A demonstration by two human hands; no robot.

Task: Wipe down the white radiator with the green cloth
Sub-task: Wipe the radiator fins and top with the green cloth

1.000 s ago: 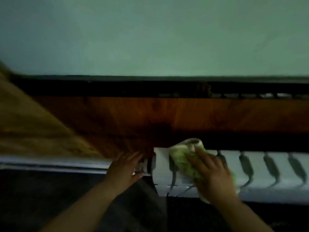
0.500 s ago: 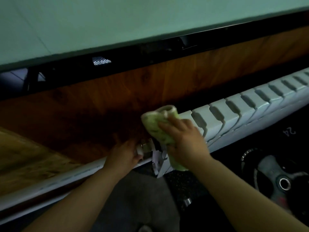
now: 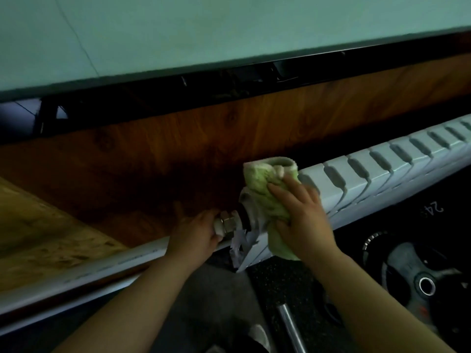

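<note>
At far left, a white pipe [image 3: 102, 266] runs along the base of the wall toward the radiator. The left hand [image 3: 196, 235] curls its fingers round this pipe just beside the metal fitting [image 3: 229, 224]. This grip is judged to be a brace that steadies the body during the reach.

The green cloth [image 3: 265, 189] lies bunched over the end section of the white radiator [image 3: 382, 169], draped from its top edge down its front face. The right hand [image 3: 303, 217] presses on the cloth with fingers extended and slightly spread. Whether the thumb pinches the cloth cannot be told. The flat palm appears chosen to cover a broad area in each pass. The radiator sections further right are uncovered, and whether they have been wiped cannot be determined.

Behind the radiator stands a dark wood panel [image 3: 229, 138], with a pale green wall [image 3: 229, 29] above it. Lighting is dim. On the dark speckled floor [image 3: 280, 281] lie a metal bar [image 3: 290, 327] and, further right, a weight plate [image 3: 420, 276].
</note>
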